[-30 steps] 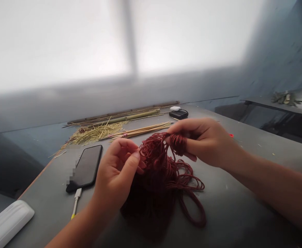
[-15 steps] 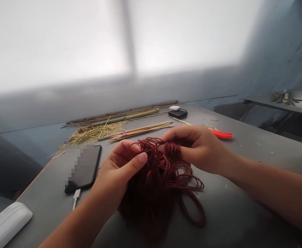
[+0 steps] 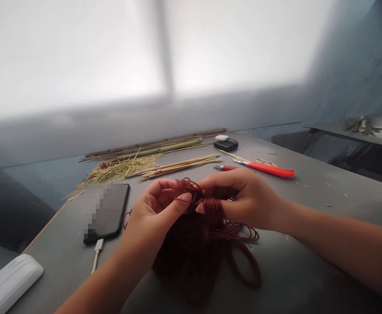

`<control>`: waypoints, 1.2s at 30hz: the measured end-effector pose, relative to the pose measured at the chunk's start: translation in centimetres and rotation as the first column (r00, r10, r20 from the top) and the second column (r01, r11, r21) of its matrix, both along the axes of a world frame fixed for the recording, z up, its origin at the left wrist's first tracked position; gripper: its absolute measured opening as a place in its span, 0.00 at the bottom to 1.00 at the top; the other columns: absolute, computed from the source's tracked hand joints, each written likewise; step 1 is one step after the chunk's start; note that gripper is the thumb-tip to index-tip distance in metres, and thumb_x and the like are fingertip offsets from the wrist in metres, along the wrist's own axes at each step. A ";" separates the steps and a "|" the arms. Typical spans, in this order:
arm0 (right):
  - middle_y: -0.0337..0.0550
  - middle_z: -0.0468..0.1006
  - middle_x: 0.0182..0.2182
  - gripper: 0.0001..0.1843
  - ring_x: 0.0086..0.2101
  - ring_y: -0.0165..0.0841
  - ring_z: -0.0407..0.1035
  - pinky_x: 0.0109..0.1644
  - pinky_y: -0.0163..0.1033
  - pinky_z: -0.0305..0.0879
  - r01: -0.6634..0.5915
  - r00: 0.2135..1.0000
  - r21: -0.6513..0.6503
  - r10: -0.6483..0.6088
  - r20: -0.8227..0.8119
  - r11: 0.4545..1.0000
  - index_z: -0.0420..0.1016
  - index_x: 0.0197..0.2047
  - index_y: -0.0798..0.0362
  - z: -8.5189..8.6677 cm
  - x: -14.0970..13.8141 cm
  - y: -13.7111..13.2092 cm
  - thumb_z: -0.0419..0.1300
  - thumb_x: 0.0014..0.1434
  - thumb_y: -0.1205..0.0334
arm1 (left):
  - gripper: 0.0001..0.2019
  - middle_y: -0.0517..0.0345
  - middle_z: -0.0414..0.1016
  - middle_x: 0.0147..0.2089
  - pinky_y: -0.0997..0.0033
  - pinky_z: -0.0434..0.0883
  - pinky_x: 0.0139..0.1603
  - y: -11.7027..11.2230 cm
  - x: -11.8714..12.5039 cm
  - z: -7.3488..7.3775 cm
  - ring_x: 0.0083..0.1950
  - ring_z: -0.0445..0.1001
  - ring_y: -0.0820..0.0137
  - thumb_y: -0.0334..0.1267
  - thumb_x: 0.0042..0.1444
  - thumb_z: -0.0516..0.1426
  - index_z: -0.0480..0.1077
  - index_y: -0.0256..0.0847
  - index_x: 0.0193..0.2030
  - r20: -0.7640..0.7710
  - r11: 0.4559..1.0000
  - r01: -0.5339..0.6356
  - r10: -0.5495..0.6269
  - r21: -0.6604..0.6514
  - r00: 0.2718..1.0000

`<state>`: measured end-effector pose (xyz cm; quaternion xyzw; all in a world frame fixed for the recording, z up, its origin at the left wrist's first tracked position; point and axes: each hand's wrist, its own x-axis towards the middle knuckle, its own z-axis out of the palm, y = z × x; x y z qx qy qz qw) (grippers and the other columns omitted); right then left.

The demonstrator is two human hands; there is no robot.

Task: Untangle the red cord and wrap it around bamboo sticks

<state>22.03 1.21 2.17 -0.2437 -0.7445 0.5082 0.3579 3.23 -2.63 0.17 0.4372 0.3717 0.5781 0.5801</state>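
Observation:
A tangled bundle of dark red cord (image 3: 191, 244) hangs and lies in front of me, its lower part in deep shadow. My left hand (image 3: 160, 205) pinches strands at the top of the bundle between thumb and fingers. Close beside it, my right hand (image 3: 240, 196) is closed on the same cord, with several loops lying over its thumb. Loose loops spread to the right, and one large loop rests on the grey table (image 3: 308, 261). Some fingertips are hidden behind the strands.
Left lies a phone (image 3: 112, 209) with a white cable (image 3: 97, 247), and nearer a white case (image 3: 12, 283). Behind are thin sticks (image 3: 178, 165), yellow shavings (image 3: 122, 169), bamboo poles (image 3: 165, 147) and a black box (image 3: 225, 144). A red-handled knife (image 3: 269, 169) and a dark red tool (image 3: 226, 168) lie beyond my right hand.
My right hand has moved slightly down and left, closer to my left hand, uncovering the knife blade and the dark red tool. The cord's top strands are bunched more tightly.

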 end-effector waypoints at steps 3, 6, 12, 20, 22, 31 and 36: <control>0.41 0.83 0.31 0.11 0.30 0.31 0.74 0.31 0.32 0.70 0.058 0.998 0.049 -0.059 0.023 0.997 0.85 0.43 0.52 0.0 0.0 0.2 0.68 0.55 0.65 | 0.12 0.61 0.83 0.37 0.78 0.76 0.40 -0.1 0.1 -0.1 0.36 0.80 0.75 0.37 0.48 0.71 0.74 0.40 0.35 -0.025 0.999 0.004 -0.003 0.037 1.000; 0.41 0.83 0.31 0.10 0.29 0.31 0.74 0.30 0.32 0.68 0.112 0.990 0.101 -0.120 0.072 0.989 0.86 0.41 0.51 0.2 0.2 0.3 0.64 0.57 0.67 | 0.10 0.63 0.82 0.34 0.80 0.74 0.39 -0.1 0.2 -0.2 0.35 0.78 0.77 0.36 0.49 0.70 0.74 0.40 0.33 -0.046 0.997 -0.016 0.020 0.075 0.999; 0.42 0.82 0.29 0.09 0.27 0.31 0.74 0.27 0.32 0.68 0.125 0.989 0.082 -0.131 0.071 0.989 0.84 0.38 0.54 0.4 0.4 0.4 0.64 0.54 0.66 | 0.12 0.64 0.77 0.30 0.80 0.72 0.34 -0.2 0.2 -0.2 0.31 0.74 0.77 0.36 0.49 0.69 0.70 0.40 0.32 -0.082 0.998 -0.017 0.022 0.060 0.996; 0.37 0.76 0.22 0.04 0.21 0.27 0.66 0.21 0.30 0.60 0.261 0.963 0.072 -0.265 0.052 0.963 0.80 0.31 0.54 1.3 0.4 0.5 0.65 0.49 0.67 | 0.12 0.63 0.74 0.32 0.78 0.71 0.33 -0.3 0.0 0.1 0.32 0.71 0.75 0.39 0.51 0.67 0.67 0.42 0.32 -0.060 0.992 -0.120 0.121 0.032 0.991; 0.35 0.74 0.19 0.04 0.18 0.24 0.62 0.18 0.30 0.56 0.293 0.954 0.093 -0.297 0.028 0.951 0.80 0.30 0.54 1.7 0.5 0.6 0.65 0.48 0.68 | 0.12 0.63 0.73 0.32 0.78 0.72 0.33 -0.3 0.0 0.1 0.32 0.72 0.75 0.40 0.52 0.66 0.66 0.43 0.33 -0.021 0.987 -0.151 0.152 0.044 0.988; 0.39 0.77 0.23 0.07 0.21 0.27 0.67 0.21 0.31 0.61 0.235 0.972 -0.020 -0.235 0.006 0.972 0.81 0.34 0.54 0.6 0.1 0.9 0.67 0.50 0.62 | 0.09 0.63 0.76 0.36 0.75 0.74 0.36 -0.8 0.1 0.2 0.34 0.75 0.73 0.43 0.57 0.63 0.69 0.45 0.37 -0.025 0.979 -0.168 0.172 0.112 0.985; 0.42 0.80 0.28 0.08 0.26 0.30 0.72 0.27 0.32 0.68 0.191 0.981 -0.050 -0.192 -0.016 0.980 0.81 0.36 0.54 0.0 -0.2 0.4 0.67 0.53 0.59 | 0.09 0.62 0.77 0.36 0.76 0.74 0.37 -1.2 0.2 0.0 0.36 0.76 0.72 0.42 0.55 0.65 0.72 0.47 0.40 -0.230 0.962 -0.145 0.199 0.233 0.952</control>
